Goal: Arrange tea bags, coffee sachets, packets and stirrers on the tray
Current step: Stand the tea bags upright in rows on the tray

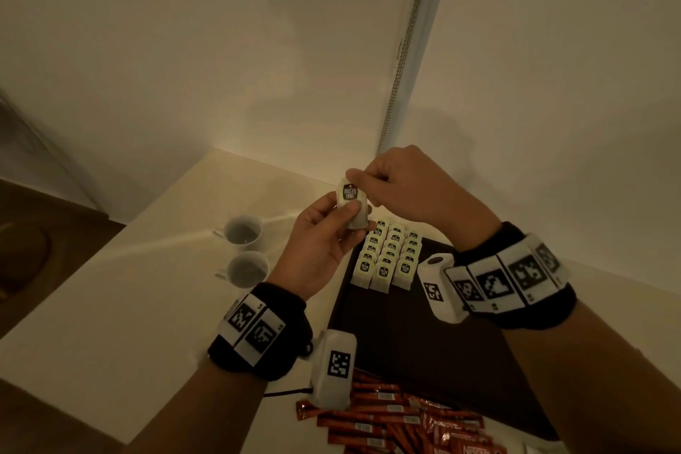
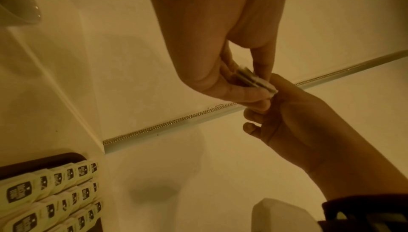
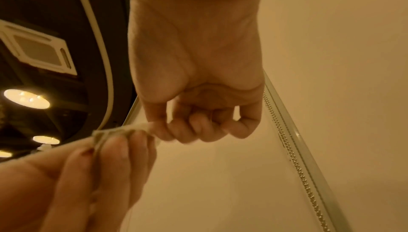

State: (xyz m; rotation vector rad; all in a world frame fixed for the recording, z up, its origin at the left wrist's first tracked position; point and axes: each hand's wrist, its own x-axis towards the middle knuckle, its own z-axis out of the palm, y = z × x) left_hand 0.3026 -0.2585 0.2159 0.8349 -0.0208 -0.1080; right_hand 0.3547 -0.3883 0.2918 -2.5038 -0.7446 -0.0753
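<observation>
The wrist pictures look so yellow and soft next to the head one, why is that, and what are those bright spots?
Head view: dim warm light, wide-angle bend in the walls, yet the tea bag label shows. Left wrist view: orange cast, the left hand close and soft, shadows on the wall. Right wrist view: the right hand fairly clear, nearer fingers blurred; the spots are ceiling lamps, glaring.

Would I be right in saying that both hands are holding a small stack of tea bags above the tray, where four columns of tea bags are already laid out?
Nearly: the head view shows three columns of tea bags on the tray, not four. The rest stands: the left hand and right hand both hold the small stack above it.
</observation>
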